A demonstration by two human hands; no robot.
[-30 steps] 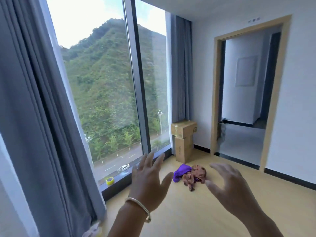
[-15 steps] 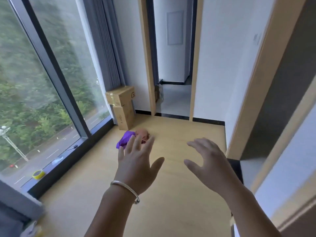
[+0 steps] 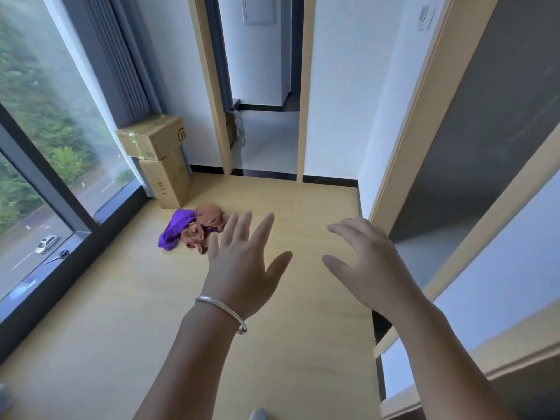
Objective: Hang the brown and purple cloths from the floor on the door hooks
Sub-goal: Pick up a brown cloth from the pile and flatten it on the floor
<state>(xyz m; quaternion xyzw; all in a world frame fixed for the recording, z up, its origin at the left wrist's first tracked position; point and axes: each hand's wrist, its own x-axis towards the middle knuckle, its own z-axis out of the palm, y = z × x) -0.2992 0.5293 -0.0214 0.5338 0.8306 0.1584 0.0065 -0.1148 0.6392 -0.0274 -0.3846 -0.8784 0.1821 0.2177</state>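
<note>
A purple cloth (image 3: pixel 175 229) and a brown cloth (image 3: pixel 208 216) lie crumpled together on the light wood floor (image 3: pixel 127 298) near the window. My left hand (image 3: pixel 245 265), with a silver bangle on its wrist, is raised in the air with fingers spread, just right of the cloths in the picture and not touching them. My right hand (image 3: pixel 368 265) hovers beside it, fingers loosely bent and holding nothing. No door hooks can be seen.
Two stacked cardboard boxes (image 3: pixel 160 165) stand in the corner behind the cloths. A tall window (image 3: pixel 45 153) with a grey curtain runs along the left. Scissors (image 3: pixel 59 256) lie on the sill. An open doorway (image 3: pixel 263 95) is ahead; a dark door panel (image 3: pixel 485 131) is at right.
The view has tilted down and moved closer to the cloths. Both hands stay raised and hold nothing; the cloths now show to the left of my left hand.
</note>
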